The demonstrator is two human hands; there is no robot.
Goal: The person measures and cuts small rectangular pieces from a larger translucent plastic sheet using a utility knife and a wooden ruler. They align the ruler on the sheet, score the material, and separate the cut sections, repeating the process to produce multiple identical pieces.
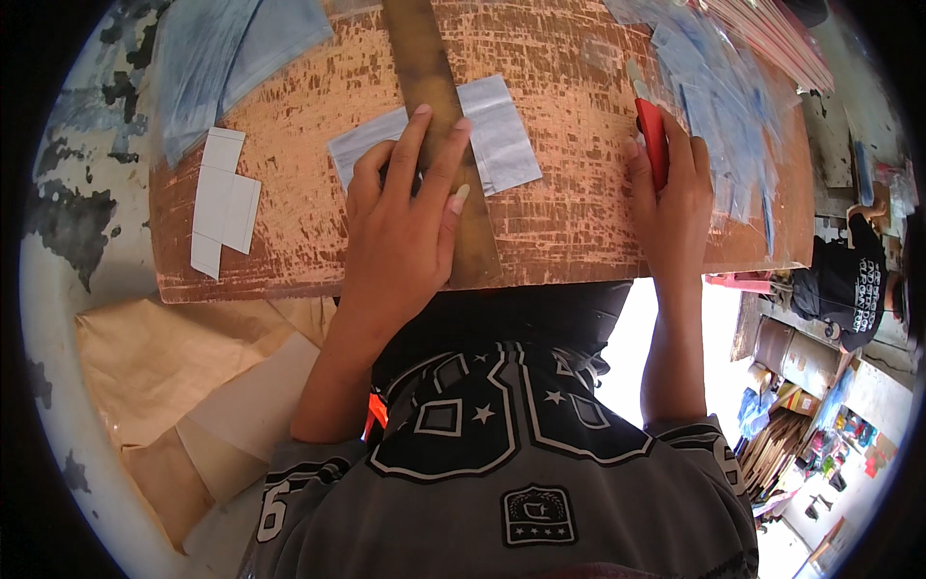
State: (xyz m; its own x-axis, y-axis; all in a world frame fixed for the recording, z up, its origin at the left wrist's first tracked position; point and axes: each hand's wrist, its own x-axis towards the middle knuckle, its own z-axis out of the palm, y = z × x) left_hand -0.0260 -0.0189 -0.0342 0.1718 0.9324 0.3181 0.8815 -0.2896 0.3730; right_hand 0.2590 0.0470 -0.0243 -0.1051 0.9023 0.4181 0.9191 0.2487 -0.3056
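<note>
My left hand [403,207] lies with fingers spread on a long brown ruler-like strip [424,68], its fingertips pressing the strip down. Under the strip is a pale grey-blue sheet [500,135], which sticks out on both sides. To the right, my right hand [675,188] is wrapped round a red-handled utility knife [652,145]. The knife's blade points away from me, toward the far side, apart from the sheet. On the left of the worn wooden board [569,222] lies a white cut-out paper template [225,198] with drawn lines.
Blue translucent sheets [198,72] are at the far left, and a loose pile of blue plastic pieces [723,116] covers the right side. Pinkish strips [772,39] lie at the far right corner. Brown paper [174,367] sits below left. Another person [854,280] is off to the right.
</note>
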